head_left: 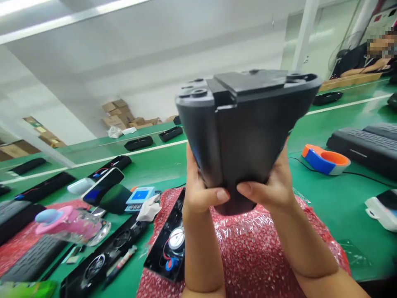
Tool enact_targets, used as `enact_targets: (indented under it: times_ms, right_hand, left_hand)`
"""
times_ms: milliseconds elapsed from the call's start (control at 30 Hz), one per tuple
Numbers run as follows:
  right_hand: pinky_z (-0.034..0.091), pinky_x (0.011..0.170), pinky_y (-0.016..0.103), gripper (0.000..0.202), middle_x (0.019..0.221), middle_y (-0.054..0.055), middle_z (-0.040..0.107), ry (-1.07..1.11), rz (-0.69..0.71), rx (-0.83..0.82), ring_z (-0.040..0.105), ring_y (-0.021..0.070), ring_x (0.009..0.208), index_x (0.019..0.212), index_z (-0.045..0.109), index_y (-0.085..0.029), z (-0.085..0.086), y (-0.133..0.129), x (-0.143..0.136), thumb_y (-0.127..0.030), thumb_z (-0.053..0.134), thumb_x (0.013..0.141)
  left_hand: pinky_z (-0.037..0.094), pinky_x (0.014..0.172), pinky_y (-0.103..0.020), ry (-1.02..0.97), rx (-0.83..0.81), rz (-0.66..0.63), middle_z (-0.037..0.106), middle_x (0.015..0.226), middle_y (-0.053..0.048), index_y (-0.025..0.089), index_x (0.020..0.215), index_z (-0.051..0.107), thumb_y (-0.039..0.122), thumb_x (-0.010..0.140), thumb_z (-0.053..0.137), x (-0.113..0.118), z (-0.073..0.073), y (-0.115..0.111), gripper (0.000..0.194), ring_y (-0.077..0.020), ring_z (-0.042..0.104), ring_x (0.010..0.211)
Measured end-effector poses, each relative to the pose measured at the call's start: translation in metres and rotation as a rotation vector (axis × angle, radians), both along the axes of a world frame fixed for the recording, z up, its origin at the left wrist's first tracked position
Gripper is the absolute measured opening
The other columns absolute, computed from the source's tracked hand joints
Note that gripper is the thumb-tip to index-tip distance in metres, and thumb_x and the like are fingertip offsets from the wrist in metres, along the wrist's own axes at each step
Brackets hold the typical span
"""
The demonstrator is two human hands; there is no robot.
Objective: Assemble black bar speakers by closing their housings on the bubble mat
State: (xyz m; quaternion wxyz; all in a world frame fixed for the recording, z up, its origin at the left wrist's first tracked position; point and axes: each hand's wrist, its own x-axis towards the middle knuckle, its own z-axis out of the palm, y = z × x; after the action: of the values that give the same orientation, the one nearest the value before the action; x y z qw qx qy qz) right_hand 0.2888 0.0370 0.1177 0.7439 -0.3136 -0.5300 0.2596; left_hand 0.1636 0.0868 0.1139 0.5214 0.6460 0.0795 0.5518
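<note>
Both of my hands hold up a black plastic housing (248,140), end toward me, above the table. Wrapped round its lower left side is my left hand (203,192), thumb pressed on the near face. My right hand (271,184) grips the lower right side, its thumb also on that face; the other fingers of both hands are largely hidden behind. Red bubble wrap (254,248) lies beneath my forearms. On its left edge rests an open black speaker shell (164,252) with a round silver driver and red and blue wires, partly covered by my left forearm.
On the left stand a pink-lidded bottle (74,223), a propped phone (104,186), a small blue device (141,198) and a black speaker panel (102,260). Rightward are an orange-blue tape roll (325,159) and black speakers (366,149). A person (366,58) sits at far right.
</note>
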Motion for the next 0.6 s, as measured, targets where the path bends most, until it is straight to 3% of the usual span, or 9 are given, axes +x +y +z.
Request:
enact_targets:
  times_ms: [167,367,533,600]
  right_hand:
    - [0.055,0.091,0.048,0.068,0.114,0.01,0.064,0.032,0.085,-0.299,0.063,0.0302,0.106,0.117,0.051,-0.022,0.002,0.012,0.006,-0.058,0.076,0.066]
    - [0.055,0.092,0.042,0.069,0.117,0.004,0.061,0.072,0.047,-0.094,0.061,0.0264,0.109,0.12,0.045,-0.029,0.001,0.003,-0.002,-0.048,0.082,0.064]
    - [0.055,0.092,0.048,0.065,0.11,0.009,0.063,0.152,0.165,-0.369,0.064,0.0299,0.103,0.111,0.051,-0.021,-0.006,0.027,0.004,-0.051,0.081,0.062]
    - [0.055,0.093,0.049,0.065,0.111,0.011,0.064,0.168,0.194,-0.382,0.063,0.0309,0.104,0.11,0.052,-0.02,-0.008,0.035,0.008,-0.049,0.082,0.061]
  left_hand:
    - [0.046,0.107,-0.048,0.082,-0.189,0.031,0.06,0.132,-0.009,0.026,0.133,0.051,0.049,0.08,0.068,0.007,-0.003,0.006,0.061,-0.0335,0.056,0.126]
    - [0.045,0.107,-0.045,-0.045,-0.117,0.017,0.058,0.137,-0.007,0.031,0.14,0.044,0.049,0.065,0.08,0.003,0.001,0.0,0.085,-0.0338,0.052,0.13]
    - [0.051,0.099,-0.042,0.119,-0.329,0.035,0.067,0.12,-0.009,0.024,0.129,0.054,0.045,0.078,0.071,0.0,-0.002,0.011,0.057,-0.0311,0.063,0.116]
    - [0.052,0.097,-0.041,0.127,-0.351,0.032,0.068,0.118,-0.009,0.023,0.128,0.054,0.044,0.079,0.071,0.001,-0.004,0.015,0.056,-0.0305,0.064,0.112]
